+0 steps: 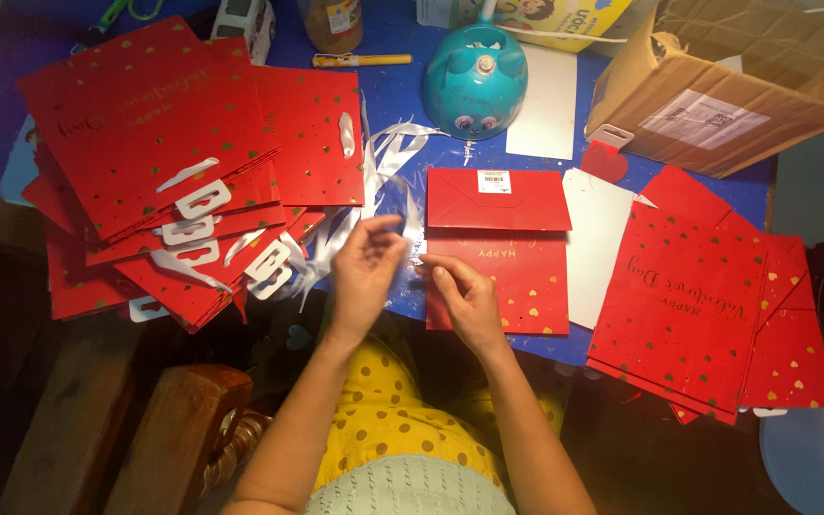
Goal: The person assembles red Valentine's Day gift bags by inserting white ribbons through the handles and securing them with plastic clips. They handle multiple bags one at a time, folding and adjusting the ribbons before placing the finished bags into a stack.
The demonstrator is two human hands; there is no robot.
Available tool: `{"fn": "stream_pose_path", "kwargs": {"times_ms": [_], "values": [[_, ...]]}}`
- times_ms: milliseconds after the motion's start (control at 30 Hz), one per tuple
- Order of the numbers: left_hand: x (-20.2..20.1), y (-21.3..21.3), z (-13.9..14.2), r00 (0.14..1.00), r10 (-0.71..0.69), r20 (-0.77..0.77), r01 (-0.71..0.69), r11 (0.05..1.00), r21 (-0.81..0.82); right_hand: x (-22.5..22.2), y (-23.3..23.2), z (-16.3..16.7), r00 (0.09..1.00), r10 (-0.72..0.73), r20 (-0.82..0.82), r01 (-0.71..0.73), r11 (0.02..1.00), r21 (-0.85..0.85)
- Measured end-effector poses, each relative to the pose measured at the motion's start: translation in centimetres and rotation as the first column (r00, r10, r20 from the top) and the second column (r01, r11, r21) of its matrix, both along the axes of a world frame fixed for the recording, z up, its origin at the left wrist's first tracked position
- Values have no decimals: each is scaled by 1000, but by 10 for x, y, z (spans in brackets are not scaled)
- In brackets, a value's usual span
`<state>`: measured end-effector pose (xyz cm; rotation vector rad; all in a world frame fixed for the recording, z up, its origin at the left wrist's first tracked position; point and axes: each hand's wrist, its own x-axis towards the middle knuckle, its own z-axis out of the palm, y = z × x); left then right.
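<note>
Head view: nearest, left hand (366, 272) pinching a white ribbon (410, 217) between curled fingertips; right hand (464, 298) half closed, fingertips resting on a flat red gift bag (507, 250) on the blue table (402, 91). Beyond, 2 stacks of red bags, left (159, 153) and right (698, 296). Farthest, a teal round toy (475, 81) and a cardboard box (727, 86).

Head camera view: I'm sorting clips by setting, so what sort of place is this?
Probably a home craft table: stacks of red paper gift bags on a blue tabletop, an open cardboard box, and a teal toy-like lamp. Both hands work a white ribbon.
</note>
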<state>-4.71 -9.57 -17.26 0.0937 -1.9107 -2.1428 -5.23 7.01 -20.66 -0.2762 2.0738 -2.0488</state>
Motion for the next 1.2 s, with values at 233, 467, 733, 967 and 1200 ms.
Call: {"fn": "stream_pose_path", "kwargs": {"times_ms": [233,467,733,967,1200], "values": [[17,28,0,996,-91,5,89,965,-247,-5,9,-3,929,57,365,157,834,-529],[25,31,-6,929,-251,271,291,949,-118,-13,44,-10,868,0,496,394,607,-690],[32,22,-10,881,-298,368,391,896,-211,-19,120,-3,852,-273,446,521,509,-685],[35,34,7,773,-507,381,629,687,-364,-10,161,-4,826,-384,412,558,455,-694],[33,36,10,850,-459,258,513,611,-603,16,204,2,861,-444,249,478,537,-695]]}}
